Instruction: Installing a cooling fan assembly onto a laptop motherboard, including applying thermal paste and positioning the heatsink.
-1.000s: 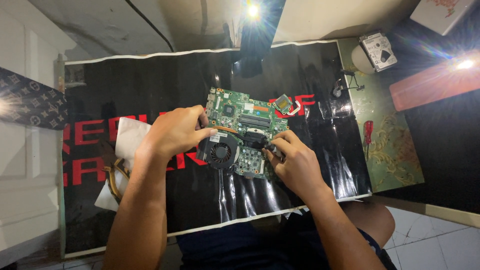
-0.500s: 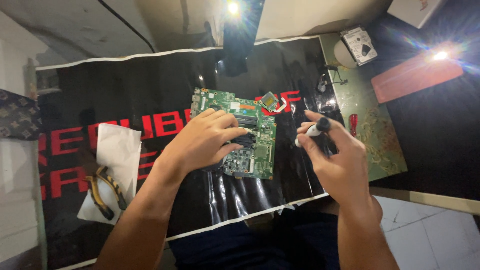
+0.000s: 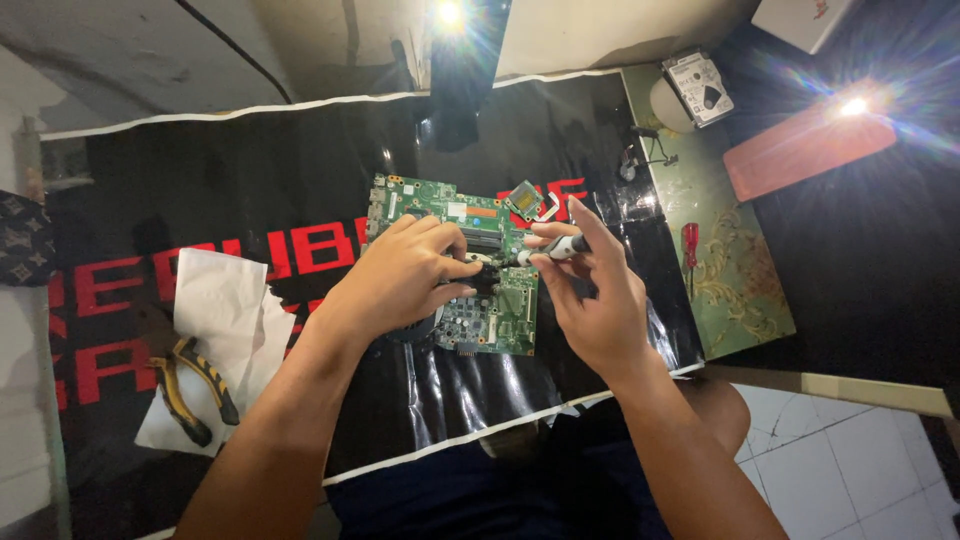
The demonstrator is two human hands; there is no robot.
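A green circuit board (image 3: 490, 320) lies on a black mat (image 3: 300, 180) with red lettering. My left hand (image 3: 400, 275) rests on the board's left middle, fingers curled over a dark part there. My right hand (image 3: 590, 290) holds a small black and silver screwdriver (image 3: 555, 250), its tip pointing left onto the board near my left fingertips. A small square chip (image 3: 524, 200) sits at the board's top right corner.
White paper (image 3: 225, 310) with yellow-handled pliers (image 3: 190, 385) lies at the left. A green patterned mat (image 3: 730, 260) at the right carries a red screwdriver (image 3: 690, 245), a hard drive (image 3: 700, 85) and a small stand. A red flat object (image 3: 810, 150) lies further right. A lamp shines from above.
My right hand has come back from the right with the screwdriver and now points its tip at the board. My left hand stays on the board. The camera view has shifted.
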